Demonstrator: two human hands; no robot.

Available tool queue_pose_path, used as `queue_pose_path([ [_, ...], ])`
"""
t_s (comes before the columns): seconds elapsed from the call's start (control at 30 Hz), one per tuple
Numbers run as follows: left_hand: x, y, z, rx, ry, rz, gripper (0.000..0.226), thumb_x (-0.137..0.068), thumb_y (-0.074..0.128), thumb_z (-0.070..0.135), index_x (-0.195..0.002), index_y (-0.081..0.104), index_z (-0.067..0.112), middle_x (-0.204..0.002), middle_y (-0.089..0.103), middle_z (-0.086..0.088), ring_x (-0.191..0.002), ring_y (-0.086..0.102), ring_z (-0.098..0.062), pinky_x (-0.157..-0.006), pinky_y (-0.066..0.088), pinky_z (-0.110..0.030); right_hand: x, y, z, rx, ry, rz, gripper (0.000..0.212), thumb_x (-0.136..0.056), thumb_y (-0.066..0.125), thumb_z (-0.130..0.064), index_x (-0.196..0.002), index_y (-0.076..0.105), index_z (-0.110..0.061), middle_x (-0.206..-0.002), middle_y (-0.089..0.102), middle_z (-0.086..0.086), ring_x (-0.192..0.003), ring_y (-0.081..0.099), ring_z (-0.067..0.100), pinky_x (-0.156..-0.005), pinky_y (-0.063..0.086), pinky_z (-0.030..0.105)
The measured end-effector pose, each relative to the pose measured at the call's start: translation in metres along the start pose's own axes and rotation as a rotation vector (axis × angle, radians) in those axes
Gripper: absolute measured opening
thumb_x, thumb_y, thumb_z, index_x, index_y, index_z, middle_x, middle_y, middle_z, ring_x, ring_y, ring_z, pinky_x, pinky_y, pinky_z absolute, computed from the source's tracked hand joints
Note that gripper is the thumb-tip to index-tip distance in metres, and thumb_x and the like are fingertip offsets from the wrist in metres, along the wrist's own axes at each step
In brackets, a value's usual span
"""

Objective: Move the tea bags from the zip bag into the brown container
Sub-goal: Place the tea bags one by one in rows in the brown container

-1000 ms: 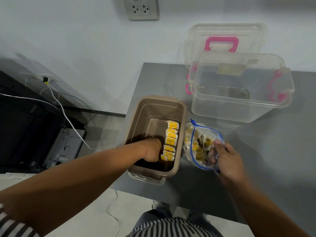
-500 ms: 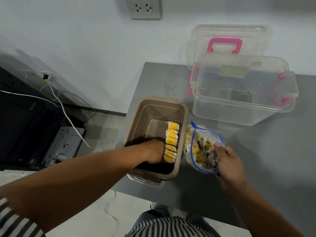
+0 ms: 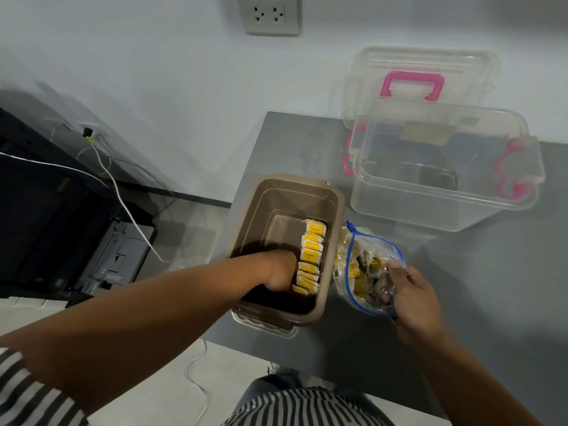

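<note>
1. The tea bags [image 3: 312, 253] stood on edge in a row along the right wall of the brown container [image 3: 336, 216]; more lay loose in the zip bag [image 3: 365, 265] just beside it on the grey table [image 3: 461, 287].
2. The left hand [image 3: 281, 272] was sunk into the container against the row; its fingers were hidden, so its grip cannot be told.
3. The right hand [image 3: 412, 296] pinched the zip bag's near edge.
4. The tea bags looked light, soft and crushable, with strings likely to tangle; best pinched gently by their flat sides.
5. The bag's film looked limp and slippery; the blue zip track seemed the firmer hold.
</note>
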State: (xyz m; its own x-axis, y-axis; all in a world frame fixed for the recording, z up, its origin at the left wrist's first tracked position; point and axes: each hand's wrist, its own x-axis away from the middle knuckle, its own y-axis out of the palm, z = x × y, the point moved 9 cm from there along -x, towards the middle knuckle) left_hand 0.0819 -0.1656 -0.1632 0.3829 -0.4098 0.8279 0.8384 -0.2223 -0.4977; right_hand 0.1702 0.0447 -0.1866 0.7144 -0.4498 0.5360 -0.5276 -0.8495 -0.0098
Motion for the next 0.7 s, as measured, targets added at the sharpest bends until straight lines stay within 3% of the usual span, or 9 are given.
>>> queue_pose_path([
  [0.2,-0.001,0.003,-0.006,0.075,-0.061,-0.032,0.02,-0.097,0.059,0.02,-0.109,0.069,0.008,-0.096,0.067,-0.008,-0.085,0.061,-0.02,-0.079,0.045,-0.028,0.003,0.002,-0.003,-0.008,-0.004,-0.014,0.024,-0.105,0.049,-0.028,-0.091,0.063,-0.016,-0.061,0.06,-0.008,-0.05,0.055,0.002,-0.049,0.044,0.02],
  [0.33,0.0,0.002,-0.009,0.121,-0.093,-0.03,0.012,-0.095,0.062,0.022,-0.098,0.067,0.012,-0.091,0.066,-0.004,-0.084,0.063,-0.019,-0.082,0.05,-0.03,0.003,0.002,-0.004,0.009,-0.02,0.0,0.026,-0.105,0.05,-0.029,-0.086,0.063,-0.017,-0.062,0.058,-0.005,-0.054,0.051,0.009,-0.048,0.041,0.02],
  [0.5,0.006,0.001,-0.02,0.254,-0.191,-0.074,0.027,-0.088,0.07,0.016,-0.114,0.068,0.011,-0.101,0.071,-0.007,-0.091,0.068,-0.023,-0.086,0.056,-0.036,0.005,0.001,-0.005,0.021,-0.002,-0.013,0.027,-0.106,0.048,-0.03,-0.089,0.064,-0.017,-0.059,0.059,-0.007,-0.054,0.053,0.009,-0.051,0.044,0.023],
  [0.57,0.008,-0.001,-0.021,0.281,-0.207,-0.05,0.026,-0.088,0.069,0.015,-0.114,0.068,0.01,-0.1,0.071,-0.007,-0.09,0.068,-0.023,-0.08,0.055,-0.033,0.006,0.002,-0.005,0.02,0.004,-0.009,0.025,-0.105,0.049,-0.029,-0.09,0.064,-0.016,-0.062,0.059,-0.006,-0.056,0.054,0.01,-0.053,0.045,0.024],
  [0.7,0.011,0.0,-0.017,0.279,-0.202,-0.007,0.023,-0.088,0.068,0.014,-0.111,0.068,0.01,-0.101,0.071,-0.008,-0.092,0.068,-0.023,-0.089,0.056,-0.038,0.009,0.0,-0.006,0.089,0.023,-0.008,0.025,-0.105,0.049,-0.031,-0.095,0.065,-0.015,-0.074,0.062,0.004,-0.069,0.058,0.019,-0.061,0.05,0.03],
])
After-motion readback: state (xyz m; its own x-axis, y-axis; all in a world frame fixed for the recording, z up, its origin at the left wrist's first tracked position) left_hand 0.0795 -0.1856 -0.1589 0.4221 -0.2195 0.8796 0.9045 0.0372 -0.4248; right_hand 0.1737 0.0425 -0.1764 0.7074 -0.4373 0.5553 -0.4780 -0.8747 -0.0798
